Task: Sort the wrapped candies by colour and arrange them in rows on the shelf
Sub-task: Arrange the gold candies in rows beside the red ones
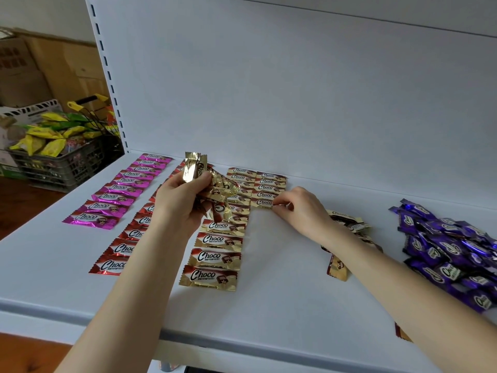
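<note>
Wrapped Choco candies lie in rows on the white shelf (pixel 282 292): a pink row (pixel 118 191) at the left, a red row (pixel 126 247) beside it, a gold row (pixel 215 254) in the middle, and a second, shorter gold row (pixel 269 188) to its right. My left hand (pixel 180 203) is shut on a bunch of gold candies (pixel 212 188), held above the gold row. My right hand (pixel 298 208) pinches the nearest gold candy (pixel 265 203) of the short row by its right end. Loose gold candies (pixel 347 224) lie under my right forearm. A purple heap (pixel 451 251) sits at the right.
A dark crate (pixel 61 162) of yellow and green packets stands left of the shelf, with cardboard boxes (pixel 40 65) behind it. A shelf upright (pixel 107 71) borders the left side. One gold-red candy (pixel 402 332) lies at the shelf's front edge on the right.
</note>
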Demonstrator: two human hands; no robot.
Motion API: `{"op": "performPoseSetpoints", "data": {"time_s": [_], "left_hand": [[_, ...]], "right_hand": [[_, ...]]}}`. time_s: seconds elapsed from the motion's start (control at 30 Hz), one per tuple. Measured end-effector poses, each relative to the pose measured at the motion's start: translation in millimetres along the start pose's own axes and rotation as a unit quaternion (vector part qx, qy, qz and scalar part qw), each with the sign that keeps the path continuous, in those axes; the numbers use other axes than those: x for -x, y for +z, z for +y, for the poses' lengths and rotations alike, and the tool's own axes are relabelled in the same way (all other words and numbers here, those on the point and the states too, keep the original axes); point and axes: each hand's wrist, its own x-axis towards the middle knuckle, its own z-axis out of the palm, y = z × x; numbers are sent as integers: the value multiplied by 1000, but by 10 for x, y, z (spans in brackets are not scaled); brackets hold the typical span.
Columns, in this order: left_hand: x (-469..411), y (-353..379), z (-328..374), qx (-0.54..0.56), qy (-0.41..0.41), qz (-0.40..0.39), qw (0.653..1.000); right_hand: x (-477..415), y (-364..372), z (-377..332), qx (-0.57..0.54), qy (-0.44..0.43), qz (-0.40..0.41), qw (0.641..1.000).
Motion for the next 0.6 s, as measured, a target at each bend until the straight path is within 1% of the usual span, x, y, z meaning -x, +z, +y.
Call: {"op": "performPoseSetpoints", "data": {"time_s": [0.3, 0.37, 0.43, 0.5, 0.53, 0.6], "left_hand": [[10, -1, -5, -6, -8, -11, 1000], [23, 11, -8, -4, -12, -15, 1000], [44, 32, -12, -7, -16, -19, 1000], [70, 58, -19, -6, -17, -31, 999], [85, 68, -22, -4, -18, -41, 999], [115, 87, -30, -12, -11, -64, 998]], "right_hand": [[-8, 6, 17, -12, 3, 3, 1000], [-15, -38, -4, -36, -3, 13, 999], [1, -138, -84, -105, -10, 49, 993], [44, -260, -205, -215, -18, 71, 974], [73, -317, -285, -264, -26, 66, 962], [140, -384, -451, -326, -41, 26, 944]]}}
